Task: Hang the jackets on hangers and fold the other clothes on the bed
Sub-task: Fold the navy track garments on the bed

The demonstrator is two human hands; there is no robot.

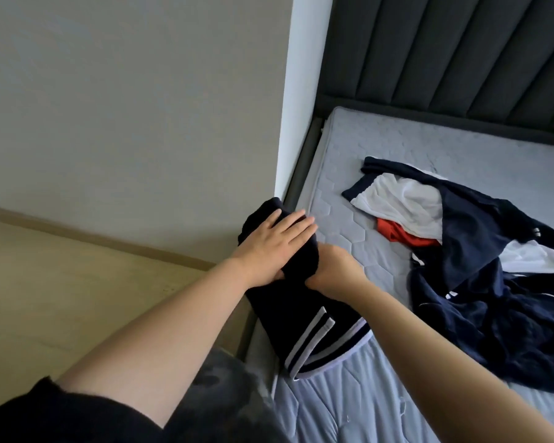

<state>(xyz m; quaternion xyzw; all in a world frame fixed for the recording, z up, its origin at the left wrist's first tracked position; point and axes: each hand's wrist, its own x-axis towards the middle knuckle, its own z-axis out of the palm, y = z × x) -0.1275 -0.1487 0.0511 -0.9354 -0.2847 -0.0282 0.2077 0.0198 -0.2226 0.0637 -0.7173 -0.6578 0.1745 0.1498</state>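
Observation:
A dark navy garment with white stripes (304, 318) lies partly folded at the left edge of the mattress (343, 187). My left hand (272, 244) presses flat on its upper fold with straight fingers. Just to the right, my right hand (333, 270) curls its fingers into the cloth, gripping the fold's edge. To the right on the bed lies a loose heap of a navy jacket (493, 302) with white lining and a red piece (400, 235) showing.
A dark padded headboard (445, 59) stands at the back. A white wall corner (298, 107) and grey wall run along the bed's left side. Pale wood floor (61, 298) lies at the left. The dark bed frame (298, 174) edges the mattress.

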